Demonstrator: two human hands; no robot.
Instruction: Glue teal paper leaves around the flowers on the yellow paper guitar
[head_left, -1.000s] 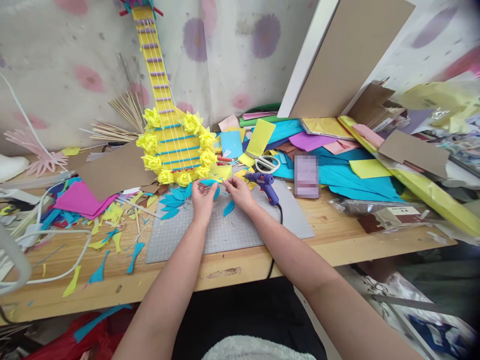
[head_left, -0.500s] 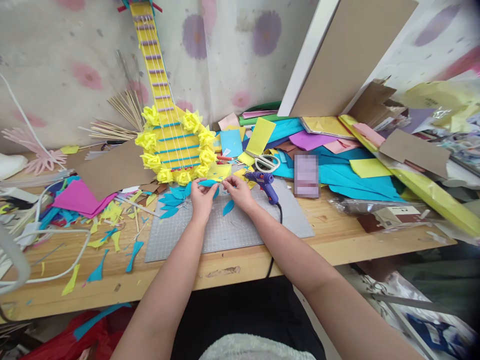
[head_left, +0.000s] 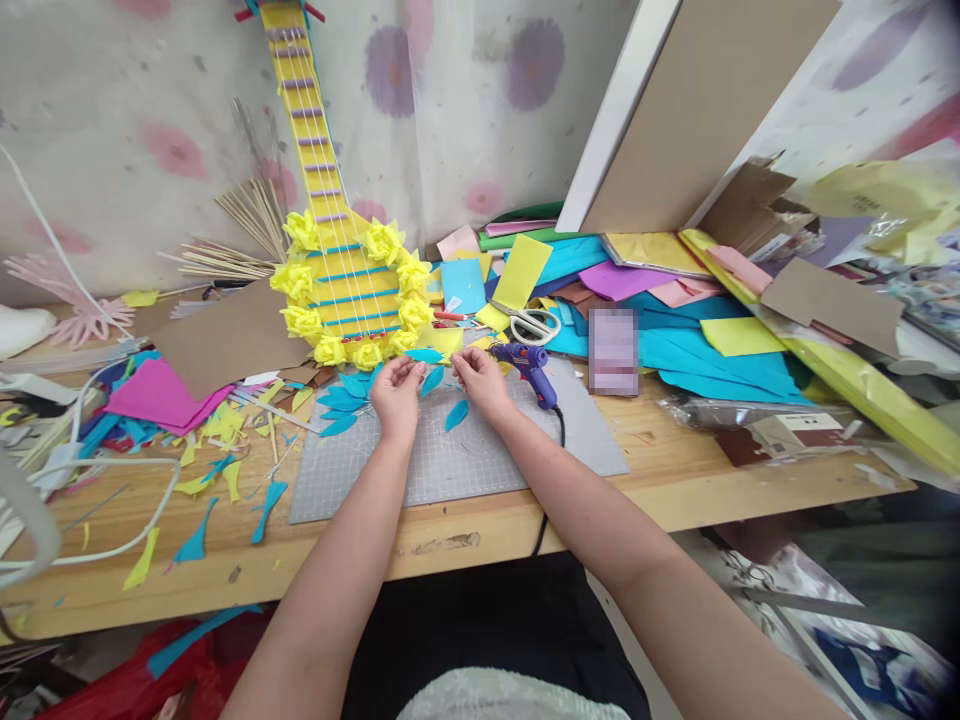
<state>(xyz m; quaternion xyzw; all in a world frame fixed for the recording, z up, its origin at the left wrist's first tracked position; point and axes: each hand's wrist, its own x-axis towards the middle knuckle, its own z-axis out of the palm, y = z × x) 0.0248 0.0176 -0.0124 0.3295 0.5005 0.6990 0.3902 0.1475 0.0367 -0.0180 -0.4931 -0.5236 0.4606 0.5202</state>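
While the left hand (head_left: 395, 395) is pinching a blue leaf-shaped paper petal (head_left: 424, 355), the right hand (head_left: 480, 380) is pinching closed beside it, contents unclear.

Our yellow paper guitar (head_left: 341, 290) against the flowered backdrop (head_left: 465, 100), purple glue gun (head_left: 526, 362) on our grey cutting mat (head_left: 480, 455), scissors (head_left: 534, 325) behind it, pink paper (head_left: 159, 395) at our left.

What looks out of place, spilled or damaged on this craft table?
Blue and yellow paper offcuts lie strewn across the left of the wooden table, whose front edge has a chipped gouge.
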